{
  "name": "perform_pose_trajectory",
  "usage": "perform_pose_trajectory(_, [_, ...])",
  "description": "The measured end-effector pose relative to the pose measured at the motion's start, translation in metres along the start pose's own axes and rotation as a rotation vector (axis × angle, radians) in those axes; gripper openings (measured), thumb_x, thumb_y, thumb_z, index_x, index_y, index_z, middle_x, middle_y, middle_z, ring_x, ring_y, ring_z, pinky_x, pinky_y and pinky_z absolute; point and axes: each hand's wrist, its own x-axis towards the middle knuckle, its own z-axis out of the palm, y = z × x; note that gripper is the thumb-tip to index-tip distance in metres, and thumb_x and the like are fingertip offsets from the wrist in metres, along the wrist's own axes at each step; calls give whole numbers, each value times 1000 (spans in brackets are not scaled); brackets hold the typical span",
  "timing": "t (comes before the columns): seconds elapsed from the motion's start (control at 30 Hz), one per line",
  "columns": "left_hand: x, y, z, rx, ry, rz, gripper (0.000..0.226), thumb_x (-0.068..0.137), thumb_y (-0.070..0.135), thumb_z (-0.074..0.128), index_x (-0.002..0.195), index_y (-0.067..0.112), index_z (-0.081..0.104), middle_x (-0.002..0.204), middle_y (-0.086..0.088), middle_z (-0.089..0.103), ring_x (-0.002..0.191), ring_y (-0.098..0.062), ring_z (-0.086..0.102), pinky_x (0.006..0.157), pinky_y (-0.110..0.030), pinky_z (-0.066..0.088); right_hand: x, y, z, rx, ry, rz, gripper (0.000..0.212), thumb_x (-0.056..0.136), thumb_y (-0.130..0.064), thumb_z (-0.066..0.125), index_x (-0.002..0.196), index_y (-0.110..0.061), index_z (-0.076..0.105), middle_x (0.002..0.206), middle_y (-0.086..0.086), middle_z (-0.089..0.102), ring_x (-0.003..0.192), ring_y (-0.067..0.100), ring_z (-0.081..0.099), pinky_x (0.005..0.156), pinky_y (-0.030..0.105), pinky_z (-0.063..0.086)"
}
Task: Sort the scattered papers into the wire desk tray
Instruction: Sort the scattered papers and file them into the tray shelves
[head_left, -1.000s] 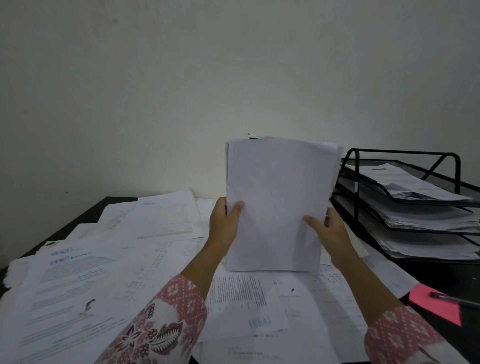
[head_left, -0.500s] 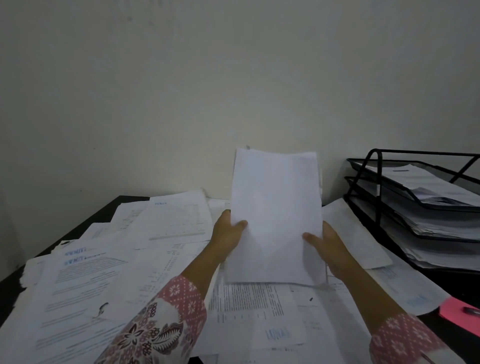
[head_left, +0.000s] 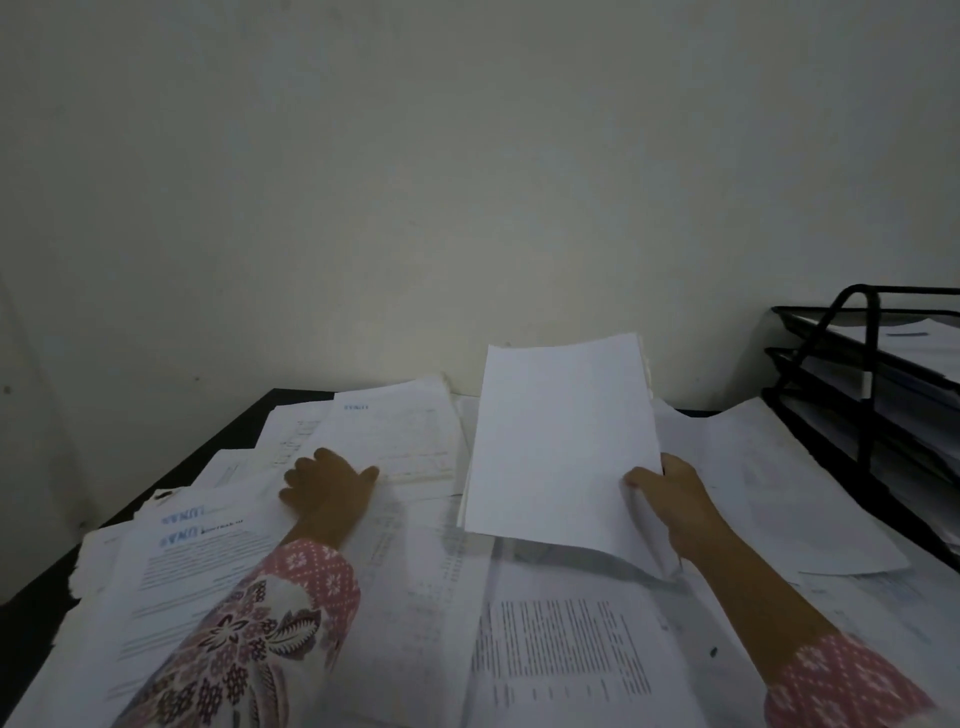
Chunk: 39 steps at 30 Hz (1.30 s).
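A thin stack of white sheets (head_left: 558, 447) stands tilted above the desk's middle, blank side toward me. My right hand (head_left: 670, 501) grips its lower right corner, thumb on the front. My left hand (head_left: 327, 486) is off the stack and rests on the scattered papers (head_left: 395, 441) to the left, fingers curled, thumb out; whether it pinches a sheet I cannot tell. The black wire desk tray (head_left: 862, 364) stands at the right edge, its tiers holding paper.
Printed sheets (head_left: 561, 644) cover nearly the whole dark desk (head_left: 223, 441), overlapping to the front edge. More loose pages (head_left: 769, 467) lie between my right hand and the tray. A plain wall rises right behind the desk.
My left hand let go of the stack and moved left and down onto the scattered papers. The stack, now held by my right hand alone, dropped lower and tilted. The view swung left.
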Motion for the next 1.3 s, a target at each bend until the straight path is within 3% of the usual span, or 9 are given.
perform_pose_trajectory(0.23, [26,-8,-5,-4,-76,-2,74,71,57,72,114,1,48,119,-16,54,110,-28,50,87,-35,43,11,4,10,17,-11,20,21,91,-3,53,111,-4,56,113,14,59,92,23,50,93,39,43])
perform_pose_trajectory(0.4, [22,0,-16,-149,-39,40,45,87,16,63,123,-2,43,122,-20,53,111,-32,53,88,-37,43,14,8,10,38,-8,45,31,91,-4,54,123,-2,54,111,10,57,97,24,48,89,34,39])
perform_pose_trajectory(0.53, [15,0,-16,-432,-78,139,42,88,-1,52,128,-3,39,124,-24,50,112,-37,50,87,-36,41,12,7,8,61,-41,57,36,91,-5,56,127,1,52,121,12,57,101,25,49,91,35,39])
perform_pose_trajectory(0.67, [-12,-4,-18,-757,-236,124,50,87,3,58,133,8,38,125,-16,49,108,-31,51,92,-45,50,2,3,7,107,-95,58,37,90,-5,58,126,1,53,125,11,57,108,30,53,96,37,41])
perform_pose_trajectory(0.73, [-37,-7,-20,-807,-317,130,52,90,4,57,137,13,36,122,-9,47,104,-26,49,92,-37,47,-5,1,6,123,-129,51,34,90,-3,57,123,3,55,122,12,59,103,27,54,92,35,42])
perform_pose_trajectory(0.93, [-101,-11,-26,-924,-599,54,46,92,-4,44,133,14,43,106,-6,51,86,-23,53,73,-32,48,-27,6,2,-2,-166,52,33,88,-2,60,121,3,57,121,16,60,98,24,54,87,32,43])
perform_pose_trajectory(1.03, [-116,-11,-29,-951,-689,-8,34,90,-5,40,119,10,50,95,-8,55,84,-27,54,71,-35,48,-38,12,1,-137,-167,67,34,87,-4,61,120,2,57,119,15,60,95,24,53,81,29,41])
perform_pose_trajectory(1.17, [-128,-3,-35,-992,-787,-30,17,96,20,51,112,15,51,94,-7,60,83,-24,57,73,-35,49,-49,18,2,-225,-170,72,35,86,-3,60,120,3,56,117,16,60,91,22,52,69,24,41])
perform_pose_trajectory(1.3, [-136,9,-33,-793,-827,72,38,87,19,66,119,2,55,99,-9,64,87,-22,61,70,-31,52,-54,22,3,-299,-163,74,31,86,-4,56,116,3,53,114,16,58,86,20,51,53,18,37])
